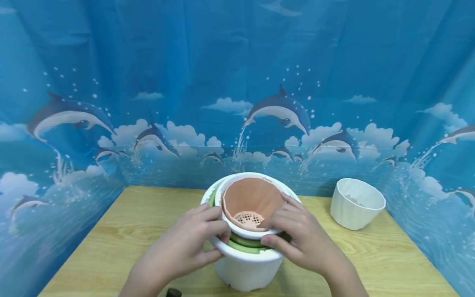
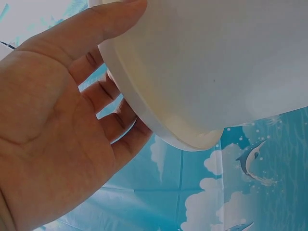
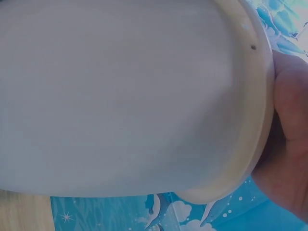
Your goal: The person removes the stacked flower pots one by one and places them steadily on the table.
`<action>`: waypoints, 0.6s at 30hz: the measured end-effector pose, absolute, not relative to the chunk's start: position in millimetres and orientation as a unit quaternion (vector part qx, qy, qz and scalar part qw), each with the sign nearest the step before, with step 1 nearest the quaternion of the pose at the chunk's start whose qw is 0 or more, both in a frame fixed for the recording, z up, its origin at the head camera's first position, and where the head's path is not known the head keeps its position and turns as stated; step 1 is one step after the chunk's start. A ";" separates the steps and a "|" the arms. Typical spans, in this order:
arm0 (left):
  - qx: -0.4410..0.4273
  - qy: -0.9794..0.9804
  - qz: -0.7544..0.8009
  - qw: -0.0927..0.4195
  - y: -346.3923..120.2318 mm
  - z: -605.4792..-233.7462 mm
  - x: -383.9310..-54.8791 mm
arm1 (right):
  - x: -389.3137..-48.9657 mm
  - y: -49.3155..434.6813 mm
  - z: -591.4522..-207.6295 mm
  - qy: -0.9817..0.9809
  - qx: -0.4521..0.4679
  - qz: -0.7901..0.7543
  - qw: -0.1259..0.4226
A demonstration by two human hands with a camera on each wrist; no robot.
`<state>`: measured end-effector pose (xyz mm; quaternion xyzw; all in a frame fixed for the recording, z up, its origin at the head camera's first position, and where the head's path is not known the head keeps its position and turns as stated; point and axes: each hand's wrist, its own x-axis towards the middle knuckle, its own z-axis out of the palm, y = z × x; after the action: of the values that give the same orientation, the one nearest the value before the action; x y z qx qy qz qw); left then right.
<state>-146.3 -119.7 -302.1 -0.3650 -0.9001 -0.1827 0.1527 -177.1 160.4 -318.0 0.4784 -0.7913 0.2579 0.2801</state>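
Observation:
Several round plastic flowerpots stand nested on the table. The outermost is a large white flowerpot (image 1: pixel 248 272); within it show a green flowerpot (image 1: pixel 246 247), a smaller white flowerpot (image 1: pixel 243 232) and, innermost, a terracotta-coloured flowerpot (image 1: pixel 250 194) with a perforated bottom. My left hand (image 1: pixel 191 237) grips the large pot's rim at the left, thumb outside and fingers over the edge, as the left wrist view shows. On the right, my right hand (image 1: pixel 297 231) pinches the inner pots' rims, fingers inside the terracotta pot and thumb outside the smaller white rim. Its fingertips are partly hidden.
A separate ribbed white pot (image 1: pixel 356 206) stands tilted-looking at the table's back right. A small dark object (image 1: pixel 173 292) shows at the front edge of view. Behind the wooden table (image 1: pixel 141 222) hangs a blue dolphin-print curtain (image 1: pixel 208 82), which also runs along both sides.

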 end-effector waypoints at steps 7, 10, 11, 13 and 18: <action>-0.365 -0.900 -0.184 0.152 -119.5 -302.4 -146.2 | -173.1 161.1 -316.4 -0.805 0.465 0.260 0.260; -0.365 -0.900 -0.184 0.150 -120.0 -302.4 -145.9 | -172.0 160.9 -316.2 -0.805 0.466 0.260 0.258; -0.366 -0.900 -0.183 0.150 -120.0 -302.4 -145.8 | -171.8 160.7 -316.1 -0.804 0.467 0.260 0.259; -0.367 -0.900 -0.183 0.151 -119.9 -302.3 -146.0 | -171.4 160.0 -315.8 -0.801 0.469 0.261 0.264; -0.366 -0.900 -0.185 0.150 -119.7 -302.0 -146.6 | -170.3 157.3 -314.7 -0.797 0.471 0.258 0.277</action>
<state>-146.6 -119.7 -302.0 -0.3655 -0.8999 -0.1849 0.1498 -170.3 157.3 -314.7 0.4712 -0.7969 0.2576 0.2766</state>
